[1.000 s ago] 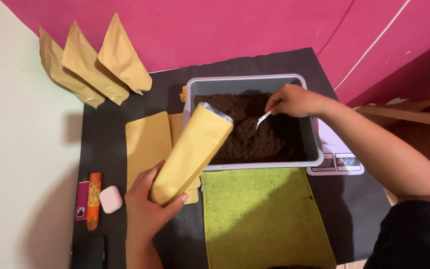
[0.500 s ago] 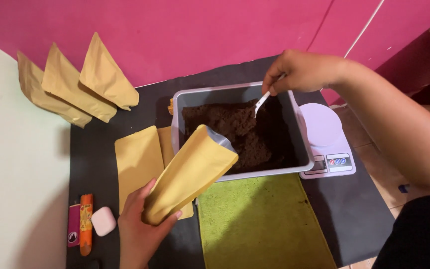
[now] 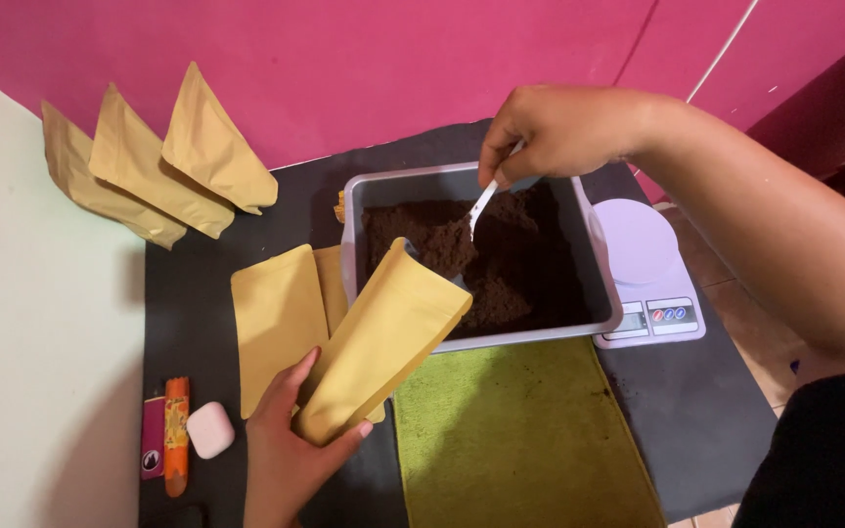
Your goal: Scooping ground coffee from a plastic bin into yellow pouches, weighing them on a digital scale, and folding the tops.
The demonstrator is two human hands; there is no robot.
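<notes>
We held a tan paper pouch [image 3: 380, 342] in our left hand [image 3: 290, 445], fingers wrapped tight around its bottom end. The pouch leaned up, and its open mouth sat just over the near edge of the grey tray [image 3: 359, 196]. The tray was full of dark brown powder [image 3: 501, 259].

Our right hand [image 3: 559, 132] was over the far side of the tray. Its fingers were pinched shut on the handle of a small white spoon [image 3: 481, 205]. The spoon's tip was down in the powder. We could not tell if it had any powder on it, because the bowl was partly hidden.

To do this part well, we thought the spoon should come up level, so nothing spilled. The pouch mouth should stay wide open and close to the tray, so any spill would fall back in.

A white kitchen scale [image 3: 643, 264] sat just beside the tray on the right. A green mat [image 3: 520, 440] lay in front. Flat pouches [image 3: 281, 318] lay to the left, and three filled pouches [image 3: 158, 166] leaned by the pink wall [image 3: 344, 59].
</notes>
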